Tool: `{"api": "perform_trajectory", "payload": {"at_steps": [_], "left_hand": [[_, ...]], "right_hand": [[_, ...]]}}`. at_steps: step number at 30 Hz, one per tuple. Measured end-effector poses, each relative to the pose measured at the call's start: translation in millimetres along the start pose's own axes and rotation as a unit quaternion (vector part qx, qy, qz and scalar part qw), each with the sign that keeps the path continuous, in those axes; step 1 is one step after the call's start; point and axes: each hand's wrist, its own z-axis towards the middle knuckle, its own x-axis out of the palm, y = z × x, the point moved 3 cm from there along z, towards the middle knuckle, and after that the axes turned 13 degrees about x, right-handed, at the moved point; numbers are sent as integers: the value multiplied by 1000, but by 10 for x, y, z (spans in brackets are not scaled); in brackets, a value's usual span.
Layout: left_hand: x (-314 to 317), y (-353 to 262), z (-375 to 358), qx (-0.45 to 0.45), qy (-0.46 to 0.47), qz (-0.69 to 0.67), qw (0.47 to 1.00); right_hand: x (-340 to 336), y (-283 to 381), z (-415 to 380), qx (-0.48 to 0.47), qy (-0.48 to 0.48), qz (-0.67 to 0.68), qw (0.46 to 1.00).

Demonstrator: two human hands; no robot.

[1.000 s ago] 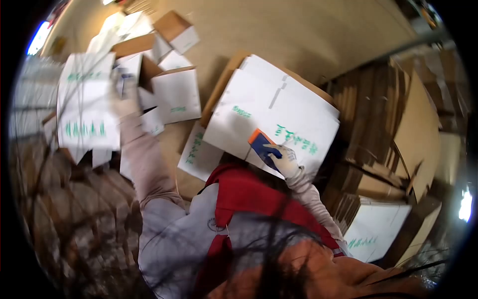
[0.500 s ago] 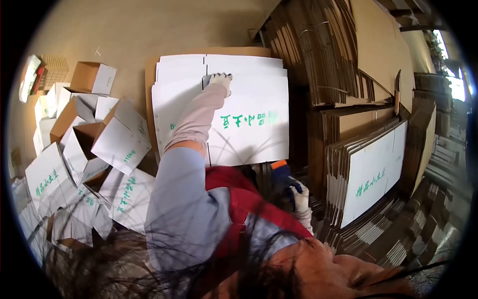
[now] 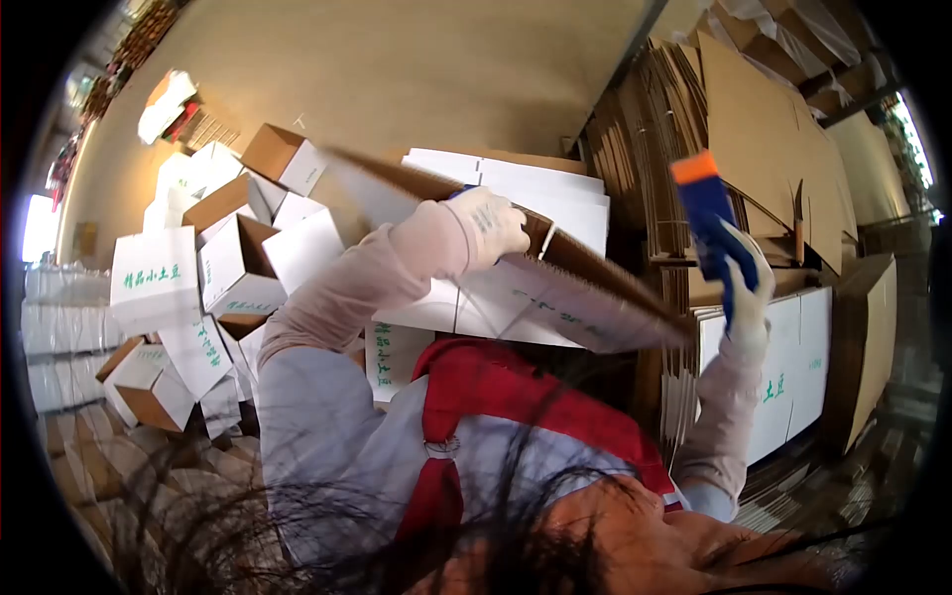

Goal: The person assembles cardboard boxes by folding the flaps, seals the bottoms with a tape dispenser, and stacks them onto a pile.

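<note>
My left hand (image 3: 486,226), in a white glove, is closed around the upper edge of a flat white cardboard carton (image 3: 570,307) with brown inner faces. The carton is raised and tilted, its edges blurred by motion, and green lettering shows on its near side. Beneath and behind it lies a stack of flat white cartons (image 3: 565,193). On the right, my gloved right hand (image 3: 749,283) is wrapped around the handle of a blue hand tool (image 3: 706,203) with an orange end, held upright; its exact kind I cannot tell.
Opened white boxes (image 3: 154,273) are heaped on the left. Bundles of folded brown cardboard (image 3: 764,129) stand at the back right. Close to my right arm is a row of flat white cartons (image 3: 793,367). Bare floor (image 3: 426,79) stretches beyond the stack.
My left hand has come back from the stack, lifting and tilting a carton. My right hand has risen from beside my body, bringing the blue tool up. The view has shifted.
</note>
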Motion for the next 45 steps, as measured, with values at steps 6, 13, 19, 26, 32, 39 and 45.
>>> {"api": "perform_trajectory", "payload": {"at_steps": [6,13,19,26,32,39,45], "left_hand": [[488,-94,189,-44,-76,106,991],[469,-272,307,-77,-88,13,993],[358,178,-888,-166,-58,-48,983],[548,37,-156,8,-96,-583,807],[700,-1379,775,-76,-12,-311,947],[1344,-419,784,-181,151,-400,886],[892,-269,648,-193,1,101,976]], "right_hand": [[1535,127,717,-15,104,-333,937],[2226,-56,1166,-2,147,-475,868],[1019,-359,632,-100,74,-446,886],[1261,-587,82,-95,111,-501,853],[1233,-547,65,-77,131,-498,854],[1357,-532,183,-58,115,-482,866],[1341,-505,111,-64,98,-477,871]]}}
